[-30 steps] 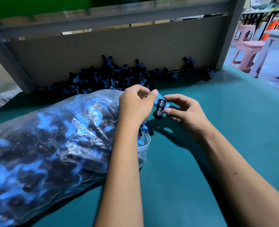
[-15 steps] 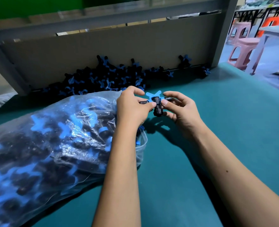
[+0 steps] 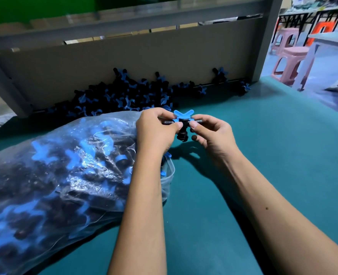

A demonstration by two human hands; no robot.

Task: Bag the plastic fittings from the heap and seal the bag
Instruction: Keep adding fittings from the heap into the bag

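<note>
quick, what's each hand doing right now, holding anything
Left hand: fingers pinch the left side of a black fitting with a blue handle.
Right hand: fingers pinch the right side of the same fitting.

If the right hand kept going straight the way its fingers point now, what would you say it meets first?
The right hand points leftward, so after the fitting it already pinches, it would probably meet the left hand gripping the other side; depth looks about equal.

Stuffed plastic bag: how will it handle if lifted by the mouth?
The bag is thin, crinkled film, so probably floppy. It bulges with fittings, so likely heavy and saggy. Its mouth gapes, so parts may spill.
</note>
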